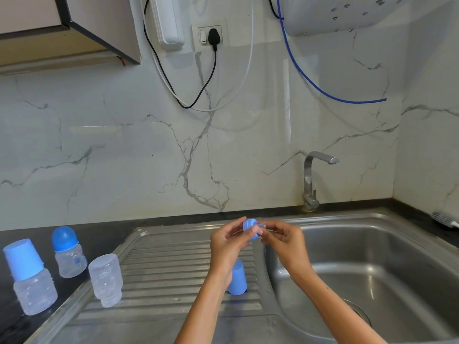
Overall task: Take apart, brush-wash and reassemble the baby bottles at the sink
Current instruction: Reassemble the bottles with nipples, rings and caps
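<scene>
Just above the drainboard (173, 269), both hands met over the sink's edge. The left hand (227, 244) gripped the blue collar ring (249, 225) while the right hand (285, 240) pinched the clear teat (262, 227), probably to pull the two apart for washing. Below the left wrist stood a blue cap (238, 279), parked out of the way. Further left, an upended bare bottle (106, 279) drained, with two capped bottles (68, 252) beyond it on the counter.

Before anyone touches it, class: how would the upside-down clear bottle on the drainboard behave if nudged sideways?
The upside-down clear bottle probably tips easily, since it stands on its narrow neck. It looks empty, so likely light. The ribbed drainboard may make its footing uneven.
</scene>
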The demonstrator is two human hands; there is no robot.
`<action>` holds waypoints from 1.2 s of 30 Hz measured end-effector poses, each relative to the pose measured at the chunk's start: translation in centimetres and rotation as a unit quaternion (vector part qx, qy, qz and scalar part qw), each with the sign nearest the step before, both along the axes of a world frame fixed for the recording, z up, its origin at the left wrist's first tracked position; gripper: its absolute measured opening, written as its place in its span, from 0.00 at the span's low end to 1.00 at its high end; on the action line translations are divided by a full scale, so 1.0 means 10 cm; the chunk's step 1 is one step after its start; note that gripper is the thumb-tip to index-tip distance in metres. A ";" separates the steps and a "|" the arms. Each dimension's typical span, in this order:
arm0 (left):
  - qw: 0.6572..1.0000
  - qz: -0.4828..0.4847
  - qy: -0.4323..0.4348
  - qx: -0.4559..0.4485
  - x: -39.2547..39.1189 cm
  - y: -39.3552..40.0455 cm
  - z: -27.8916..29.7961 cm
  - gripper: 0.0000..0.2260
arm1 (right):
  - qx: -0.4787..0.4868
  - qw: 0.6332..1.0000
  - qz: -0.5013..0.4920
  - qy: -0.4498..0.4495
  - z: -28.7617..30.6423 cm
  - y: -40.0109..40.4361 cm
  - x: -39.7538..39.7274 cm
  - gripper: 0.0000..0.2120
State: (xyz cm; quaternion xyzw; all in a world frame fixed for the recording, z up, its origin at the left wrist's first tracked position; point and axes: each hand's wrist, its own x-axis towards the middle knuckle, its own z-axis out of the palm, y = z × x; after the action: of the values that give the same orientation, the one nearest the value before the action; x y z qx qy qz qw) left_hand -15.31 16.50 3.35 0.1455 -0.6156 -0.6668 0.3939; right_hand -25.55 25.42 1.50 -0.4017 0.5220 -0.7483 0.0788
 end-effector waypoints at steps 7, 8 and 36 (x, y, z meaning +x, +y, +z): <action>0.999 -0.028 -0.011 -0.027 0.00 -0.06 -0.01 0.16 | 0.006 0.999 -0.046 0.015 0.04 0.04 0.03 0.06; 0.999 -0.023 -0.010 -0.028 -0.01 -0.06 -0.01 0.16 | 0.006 0.998 -0.062 0.027 0.05 0.04 0.04 0.07; 0.999 -0.038 0.028 0.007 0.03 -0.10 0.04 0.14 | 0.029 0.999 0.032 -0.007 0.18 0.14 0.06 0.07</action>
State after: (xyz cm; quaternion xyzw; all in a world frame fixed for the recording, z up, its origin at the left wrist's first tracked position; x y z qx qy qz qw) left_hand -14.99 15.46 3.70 0.1061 -0.6047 -0.6894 0.3843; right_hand -24.92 26.79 3.30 -0.4106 0.5299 -0.7326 0.1179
